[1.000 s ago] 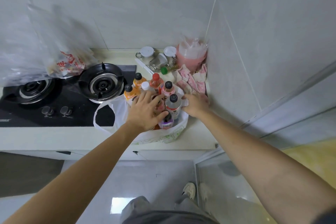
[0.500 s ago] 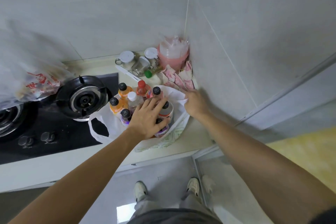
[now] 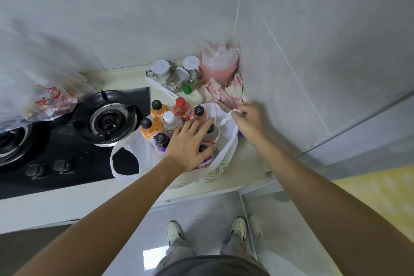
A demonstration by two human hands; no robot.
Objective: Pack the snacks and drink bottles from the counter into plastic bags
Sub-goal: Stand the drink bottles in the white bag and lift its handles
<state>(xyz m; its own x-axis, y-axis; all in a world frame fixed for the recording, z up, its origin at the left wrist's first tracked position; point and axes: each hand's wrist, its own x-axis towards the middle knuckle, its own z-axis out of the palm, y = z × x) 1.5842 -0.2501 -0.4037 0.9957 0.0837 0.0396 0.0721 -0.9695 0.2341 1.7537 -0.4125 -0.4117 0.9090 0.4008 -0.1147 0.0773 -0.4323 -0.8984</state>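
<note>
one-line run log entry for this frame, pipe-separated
stage: bagging drinks | left hand: flat on bottles in white bag | right hand: pinching bag handle | snack bag: on stove

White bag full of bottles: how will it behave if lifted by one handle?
Likely heavy: the white bag holds several upright bottles. Thin film looks floppy; it sags where the right hand pinches its handle. Lifted one-sided, bottles would probably tip toward the slack left handle.
</note>
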